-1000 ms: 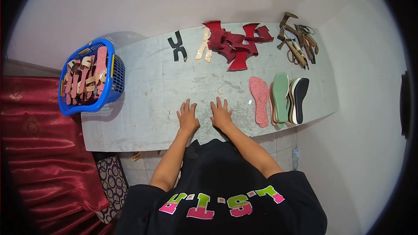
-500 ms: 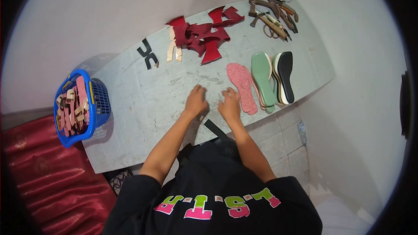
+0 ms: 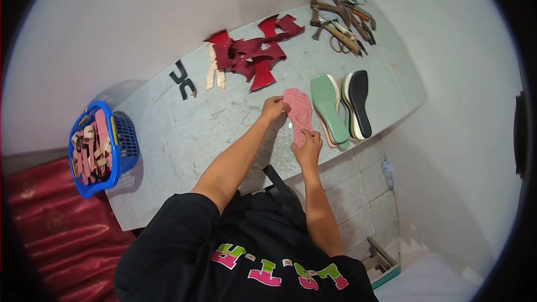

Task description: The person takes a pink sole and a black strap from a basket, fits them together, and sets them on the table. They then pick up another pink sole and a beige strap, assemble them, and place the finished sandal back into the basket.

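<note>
left hand (image 3: 273, 109) pinching far end of pink insole (image 3: 297, 113) | right hand (image 3: 308, 146) gripping its near end, both grips clamped on it | insole at bench (image 3: 184, 134) near edge, just left of green sole (image 3: 328, 109) and black sole (image 3: 359, 102) | red cut pieces (image 3: 251, 53) far | blue basket (image 3: 96, 148) far left

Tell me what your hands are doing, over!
Left hand grips pink insole at its far end. Right hand grips the near end. Green sole lies just beside it, nothing blocking.
</note>
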{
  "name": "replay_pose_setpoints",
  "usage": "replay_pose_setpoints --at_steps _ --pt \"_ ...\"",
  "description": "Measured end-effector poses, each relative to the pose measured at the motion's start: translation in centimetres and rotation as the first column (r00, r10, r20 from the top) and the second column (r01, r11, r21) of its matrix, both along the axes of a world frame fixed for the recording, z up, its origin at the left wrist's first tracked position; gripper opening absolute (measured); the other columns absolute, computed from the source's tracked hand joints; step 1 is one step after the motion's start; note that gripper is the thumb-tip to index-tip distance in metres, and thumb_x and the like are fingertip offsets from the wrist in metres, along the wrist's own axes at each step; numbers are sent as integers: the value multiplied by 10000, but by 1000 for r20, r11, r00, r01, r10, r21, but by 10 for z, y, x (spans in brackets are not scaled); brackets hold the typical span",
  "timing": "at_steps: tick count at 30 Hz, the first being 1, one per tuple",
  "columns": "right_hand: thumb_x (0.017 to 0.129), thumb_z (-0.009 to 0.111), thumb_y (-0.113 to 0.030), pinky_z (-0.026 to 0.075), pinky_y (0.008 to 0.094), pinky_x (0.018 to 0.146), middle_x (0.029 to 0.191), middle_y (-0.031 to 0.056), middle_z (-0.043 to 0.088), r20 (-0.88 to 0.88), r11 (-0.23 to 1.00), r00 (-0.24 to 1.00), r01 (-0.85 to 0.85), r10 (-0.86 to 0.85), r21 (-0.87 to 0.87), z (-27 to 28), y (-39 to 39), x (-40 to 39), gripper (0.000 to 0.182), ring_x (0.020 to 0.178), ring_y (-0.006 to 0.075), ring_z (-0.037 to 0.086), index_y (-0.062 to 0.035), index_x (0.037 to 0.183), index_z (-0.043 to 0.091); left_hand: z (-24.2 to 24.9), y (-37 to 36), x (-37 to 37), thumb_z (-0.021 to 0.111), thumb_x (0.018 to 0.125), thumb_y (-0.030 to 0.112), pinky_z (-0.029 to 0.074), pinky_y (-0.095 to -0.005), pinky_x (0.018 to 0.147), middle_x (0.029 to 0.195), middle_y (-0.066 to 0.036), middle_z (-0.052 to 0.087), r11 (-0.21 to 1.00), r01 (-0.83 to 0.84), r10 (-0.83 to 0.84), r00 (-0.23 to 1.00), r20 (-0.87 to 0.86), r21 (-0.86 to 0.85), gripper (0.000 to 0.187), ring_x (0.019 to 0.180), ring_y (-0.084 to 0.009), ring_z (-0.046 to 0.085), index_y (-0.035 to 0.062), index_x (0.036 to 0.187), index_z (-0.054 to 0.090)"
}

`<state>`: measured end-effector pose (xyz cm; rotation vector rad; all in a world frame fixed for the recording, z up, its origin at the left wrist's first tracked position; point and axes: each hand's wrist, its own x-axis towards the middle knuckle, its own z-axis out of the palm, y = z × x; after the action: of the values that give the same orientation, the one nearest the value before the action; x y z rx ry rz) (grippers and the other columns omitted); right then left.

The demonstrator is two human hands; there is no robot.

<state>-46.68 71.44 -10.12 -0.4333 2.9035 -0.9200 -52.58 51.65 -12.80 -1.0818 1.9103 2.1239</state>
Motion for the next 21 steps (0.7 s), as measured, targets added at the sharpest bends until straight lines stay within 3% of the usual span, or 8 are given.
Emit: replay_pose_setpoints --at_steps 2,6,11,12,16,21 --pt "624 768 -118 427 464 943 1122 190 516 -21 998 999 -30 29 -60 -3 -14 9 558 1059 379 497 -66 1162 631 -8 -15 11 678 798 70 474 -234 651 895 -39 676 984 -78 79 997 0 159 469 775 -93 615 -50 1243 591" --pt "622 766 -115 432 466 927 1100 190 512 46 985 987 -149 153 -92 9 -48 32 535 1034 383 498 -73 1137 628 -12 -48 63 684 754 35 461 -248 575 818 -58 671 941 -303 319 943 -97 149 411 673 -107 591 -72 1149 639" --pt "640 751 -136 453 483 869 1089 177 491 106 900 895 -427 434 -87 21 -113 75 538 997 388 504 -90 1152 591 3 -111 167 639 847 38 428 -232 522 811 -35 659 806 -585 589 807 -32 87 236 615 -91 554 -35 1067 684" --pt "644 732 -132 457 488 869 1099 191 493 169 878 862 -473 478 -74 27 -127 83 539 999 396 506 -75 1161 590 7 -124 190 637 878 75 443 -217 544 807 -10 646 791 -602 608 794 -24 111 216 628 -71 554 9 1079 679" --pt "653 693 -117 474 515 841 1116 200 487 255 777 756 -629 603 27 31 -182 111 597 1016 416 510 -85 1226 529 3 -179 270 634 877 53 473 -224 565 839 -19 656 764 -637 639 769 13 100 289 671 -78 579 13 1163 624" --pt "636 696 -69 473 534 832 1159 181 471 256 748 754 -648 605 142 24 -217 141 679 1056 406 497 -99 1280 483 6 -209 325 643 859 27 515 -237 654 926 -34 674 768 -617 611 786 90 174 404 782 -99 632 34 1255 559"
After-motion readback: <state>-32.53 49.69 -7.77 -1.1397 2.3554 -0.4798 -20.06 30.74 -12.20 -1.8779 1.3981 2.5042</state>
